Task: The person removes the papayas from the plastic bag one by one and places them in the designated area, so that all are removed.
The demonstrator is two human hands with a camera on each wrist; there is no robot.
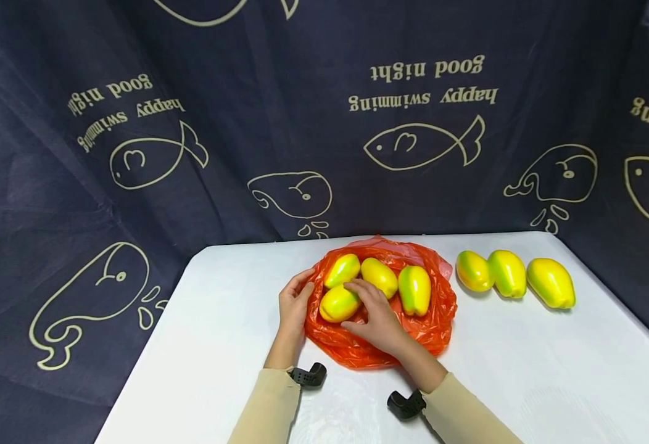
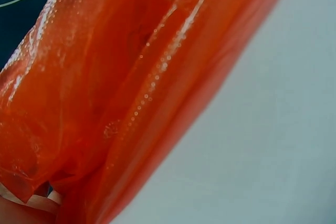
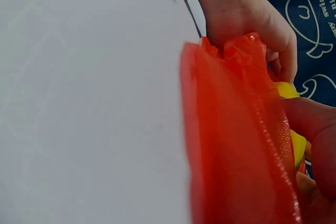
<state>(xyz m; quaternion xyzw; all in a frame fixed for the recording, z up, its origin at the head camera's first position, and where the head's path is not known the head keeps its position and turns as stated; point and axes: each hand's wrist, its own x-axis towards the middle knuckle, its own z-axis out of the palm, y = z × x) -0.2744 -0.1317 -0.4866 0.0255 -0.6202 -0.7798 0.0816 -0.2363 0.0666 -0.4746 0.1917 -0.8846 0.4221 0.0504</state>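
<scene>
A red plastic bag [image 1: 352,351] lies spread open on the table, with several yellow-green mangoes inside it. My left hand [image 1: 293,308] grips the bag's left rim between thumb and fingers; in the left wrist view the red film [image 2: 121,93] covers most of that hand. Over the bag, my right hand [image 1: 379,317] holds the front-left mango [image 1: 337,304] by its right end, thumb below and fingers above. Behind that one lie a mango [image 1: 342,270] and another mango [image 1: 379,275], with one more mango [image 1: 414,291] at the right.
To the right of the bag, three more mangoes sit in a row: a left one [image 1: 473,271], a middle one [image 1: 508,274] and a right one [image 1: 550,283]. The white table [image 1: 208,345] ends at a dark blue curtain [image 1: 302,111] printed with fish and whales.
</scene>
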